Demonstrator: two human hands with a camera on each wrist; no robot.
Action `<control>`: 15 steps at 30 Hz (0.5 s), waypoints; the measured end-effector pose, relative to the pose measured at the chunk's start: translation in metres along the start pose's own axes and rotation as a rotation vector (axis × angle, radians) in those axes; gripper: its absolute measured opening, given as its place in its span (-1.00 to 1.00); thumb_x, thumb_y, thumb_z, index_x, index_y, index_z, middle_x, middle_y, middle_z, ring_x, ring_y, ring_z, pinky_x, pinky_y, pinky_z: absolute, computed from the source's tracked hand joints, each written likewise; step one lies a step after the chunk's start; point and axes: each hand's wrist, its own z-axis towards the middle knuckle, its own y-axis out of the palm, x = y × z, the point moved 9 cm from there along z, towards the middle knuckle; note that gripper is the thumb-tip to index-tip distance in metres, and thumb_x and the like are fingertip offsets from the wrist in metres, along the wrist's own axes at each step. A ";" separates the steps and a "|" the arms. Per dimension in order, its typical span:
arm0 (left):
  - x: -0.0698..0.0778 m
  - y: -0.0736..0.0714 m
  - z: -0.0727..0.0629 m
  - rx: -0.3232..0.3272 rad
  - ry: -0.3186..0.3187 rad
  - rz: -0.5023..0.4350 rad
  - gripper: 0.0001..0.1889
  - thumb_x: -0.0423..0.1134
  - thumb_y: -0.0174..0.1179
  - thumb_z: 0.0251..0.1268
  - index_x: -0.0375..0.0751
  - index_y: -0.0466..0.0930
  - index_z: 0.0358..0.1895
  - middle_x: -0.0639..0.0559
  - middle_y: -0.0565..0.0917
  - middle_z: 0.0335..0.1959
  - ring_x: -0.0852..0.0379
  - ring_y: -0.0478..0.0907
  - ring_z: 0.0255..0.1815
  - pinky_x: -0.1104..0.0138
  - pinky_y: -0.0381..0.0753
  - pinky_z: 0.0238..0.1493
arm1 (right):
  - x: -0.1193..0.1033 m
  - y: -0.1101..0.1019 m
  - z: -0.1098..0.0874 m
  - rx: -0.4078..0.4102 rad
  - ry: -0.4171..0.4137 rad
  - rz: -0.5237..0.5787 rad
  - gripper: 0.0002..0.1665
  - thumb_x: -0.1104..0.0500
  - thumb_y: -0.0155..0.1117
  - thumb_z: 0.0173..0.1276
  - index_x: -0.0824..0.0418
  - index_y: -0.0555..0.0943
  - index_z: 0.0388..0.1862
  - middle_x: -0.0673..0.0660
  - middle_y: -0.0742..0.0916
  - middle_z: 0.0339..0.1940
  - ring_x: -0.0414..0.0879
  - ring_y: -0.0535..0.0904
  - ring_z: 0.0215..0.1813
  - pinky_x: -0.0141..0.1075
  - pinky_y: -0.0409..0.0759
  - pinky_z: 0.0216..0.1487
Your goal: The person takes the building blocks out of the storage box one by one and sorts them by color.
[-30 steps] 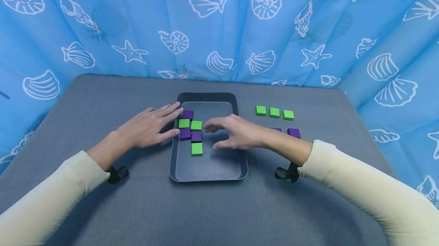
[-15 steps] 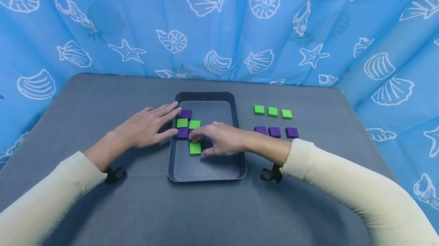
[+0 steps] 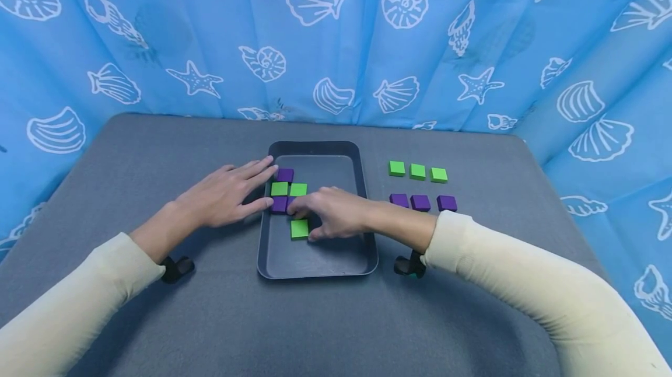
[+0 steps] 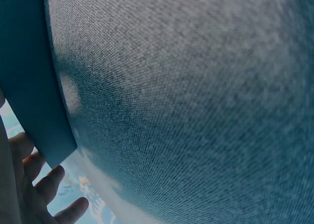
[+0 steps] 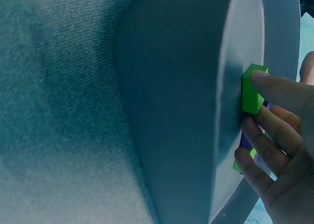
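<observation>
On the grey table (image 3: 315, 324), a dark tray (image 3: 320, 265) sits near the middle. The left hand (image 3: 226, 196) lies at the tray's left edge, fingers straight and apart. The right hand (image 3: 336, 213) reaches over the tray's right edge, its thumb touching the nearest green block (image 3: 300, 229) and its fingers bent over a partly hidden purple block (image 3: 290, 201); whether it pinches either, I cannot tell. Four more blocks (image 3: 279, 189) lie along the tray's left edge, two green, two purple. Beyond the tray's right edge stand three green blocks (image 3: 417, 171) and three purple blocks (image 3: 420, 202).
</observation>
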 end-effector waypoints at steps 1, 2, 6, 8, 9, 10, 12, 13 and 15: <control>0.000 0.000 0.000 0.000 0.000 -0.001 -0.19 0.30 -0.11 0.49 -0.08 0.00 0.61 -0.13 -0.01 0.62 -0.19 0.08 0.56 -0.26 0.12 0.41 | 0.000 0.000 0.001 0.003 0.003 -0.009 -0.24 0.21 0.51 0.21 0.20 0.45 0.39 0.07 0.63 0.29 -0.16 0.55 0.29 -0.23 0.40 0.38; 0.000 0.000 0.000 0.000 0.000 -0.002 -0.20 0.30 -0.12 0.49 -0.08 0.00 0.61 -0.13 -0.01 0.62 -0.19 0.08 0.56 -0.26 0.12 0.41 | -0.001 0.000 0.001 0.004 0.006 -0.017 -0.24 0.21 0.51 0.21 0.20 0.45 0.39 0.07 0.64 0.29 -0.15 0.55 0.29 -0.22 0.41 0.37; 0.000 0.000 0.000 -0.004 0.000 0.000 -0.20 0.29 -0.12 0.49 -0.08 0.00 0.61 -0.14 -0.01 0.62 -0.19 0.08 0.56 -0.26 0.12 0.41 | -0.002 0.000 0.003 0.007 0.015 -0.044 -0.23 0.22 0.50 0.22 0.19 0.44 0.41 0.07 0.64 0.28 -0.14 0.55 0.30 -0.21 0.44 0.35; 0.000 0.000 0.000 -0.007 0.002 0.003 -0.20 0.29 -0.12 0.50 -0.09 0.00 0.61 -0.14 -0.01 0.62 -0.19 0.08 0.56 -0.26 0.13 0.41 | -0.002 0.001 0.004 0.003 0.019 -0.057 -0.23 0.22 0.49 0.23 0.17 0.43 0.41 0.07 0.64 0.28 -0.14 0.55 0.30 -0.21 0.45 0.34; 0.000 0.000 0.000 -0.008 0.001 0.003 -0.20 0.30 -0.12 0.49 -0.09 0.01 0.61 -0.14 -0.01 0.62 -0.19 0.08 0.56 -0.26 0.13 0.40 | -0.003 0.001 0.004 0.000 0.020 -0.064 -0.24 0.23 0.48 0.24 0.17 0.43 0.42 0.07 0.64 0.29 -0.14 0.55 0.30 -0.22 0.46 0.33; 0.000 0.000 0.000 -0.009 0.000 0.002 -0.20 0.30 -0.12 0.49 -0.09 0.01 0.61 -0.14 0.00 0.62 -0.19 0.08 0.56 -0.26 0.13 0.40 | -0.003 0.001 0.004 -0.003 0.020 -0.071 -0.24 0.23 0.47 0.25 0.16 0.43 0.42 0.06 0.64 0.28 -0.14 0.54 0.30 -0.22 0.46 0.33; 0.000 0.001 0.000 -0.010 0.000 0.003 -0.20 0.31 -0.14 0.49 -0.08 0.01 0.61 -0.14 0.00 0.62 -0.19 0.08 0.56 -0.26 0.13 0.40 | -0.004 0.001 0.005 -0.009 0.021 -0.083 -0.25 0.23 0.46 0.26 0.15 0.42 0.42 0.06 0.64 0.28 -0.14 0.54 0.30 -0.22 0.47 0.32; 0.000 0.001 0.000 -0.010 -0.001 0.003 -0.20 0.31 -0.14 0.49 -0.08 0.01 0.61 -0.14 0.00 0.62 -0.19 0.08 0.56 -0.26 0.13 0.41 | -0.005 0.001 0.004 -0.012 0.020 -0.085 -0.26 0.24 0.45 0.27 0.15 0.42 0.42 0.06 0.64 0.28 -0.14 0.54 0.31 -0.22 0.47 0.32; 0.000 0.000 0.000 -0.008 -0.003 0.003 -0.19 0.32 -0.15 0.49 -0.08 0.01 0.61 -0.14 0.00 0.62 -0.19 0.08 0.56 -0.26 0.13 0.41 | -0.006 0.000 0.003 -0.016 0.017 -0.086 -0.27 0.24 0.44 0.28 0.15 0.42 0.42 0.06 0.65 0.28 -0.14 0.54 0.31 -0.22 0.47 0.32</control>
